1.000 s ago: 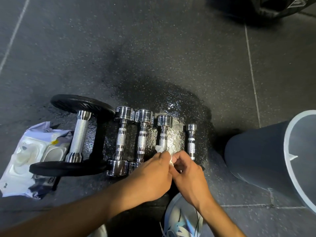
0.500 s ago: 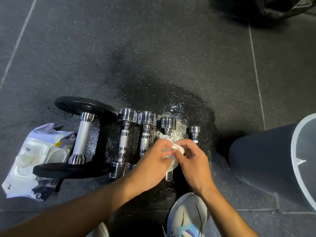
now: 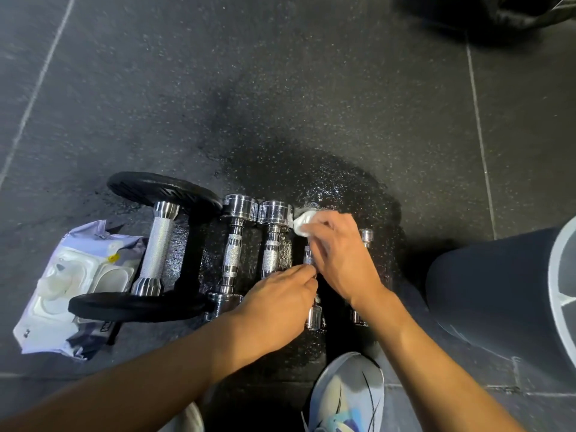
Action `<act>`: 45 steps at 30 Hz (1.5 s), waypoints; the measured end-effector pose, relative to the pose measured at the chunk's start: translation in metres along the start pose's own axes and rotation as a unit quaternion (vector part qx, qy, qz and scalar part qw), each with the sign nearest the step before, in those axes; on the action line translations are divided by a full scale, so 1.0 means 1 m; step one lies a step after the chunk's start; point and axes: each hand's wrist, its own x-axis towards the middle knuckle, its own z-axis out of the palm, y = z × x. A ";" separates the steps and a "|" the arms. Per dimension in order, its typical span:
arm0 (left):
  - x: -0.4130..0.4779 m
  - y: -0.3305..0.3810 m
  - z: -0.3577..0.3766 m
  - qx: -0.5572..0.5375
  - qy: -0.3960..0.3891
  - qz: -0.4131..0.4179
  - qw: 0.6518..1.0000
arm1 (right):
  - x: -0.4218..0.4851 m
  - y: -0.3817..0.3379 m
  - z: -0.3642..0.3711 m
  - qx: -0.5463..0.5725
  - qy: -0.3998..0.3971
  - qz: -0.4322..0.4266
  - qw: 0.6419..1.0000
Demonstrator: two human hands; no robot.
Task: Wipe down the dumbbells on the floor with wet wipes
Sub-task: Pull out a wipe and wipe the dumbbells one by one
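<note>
The right hand (image 3: 339, 254) is clamped on a bunched wet wipe (image 3: 304, 222), pressing it over the far head of the third chrome dumbbell (image 3: 312, 313), at about 12 o'clock from the wrist, likely to scrub that end. The left hand (image 3: 277, 307) pinches the same dumbbell's handle at mid-length, seemingly to stop it rolling on the wet rubber floor (image 3: 311, 104). The dumbbell lies between the hands, under both. The wipes pack (image 3: 71, 285) sits at 9 o'clock beyond the black plate dumbbell (image 3: 156, 244), within easy reach; a grey bin (image 3: 498, 291) stands at 3 o'clock.
</note>
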 end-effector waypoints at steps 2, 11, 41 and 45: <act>-0.001 0.000 -0.001 0.004 0.003 0.002 1.000 | -0.012 -0.007 0.001 0.008 -0.020 -0.008 1.000; -0.002 -0.001 -0.003 0.000 0.000 0.010 1.000 | 0.021 0.000 -0.011 0.027 0.042 0.045 0.998; -0.006 -0.021 0.015 -0.029 -0.014 0.014 0.999 | -0.026 0.003 0.008 0.065 0.000 0.081 0.995; -0.007 -0.022 0.014 -0.029 -0.003 0.020 0.999 | -0.038 0.000 0.010 0.081 -0.019 0.096 0.992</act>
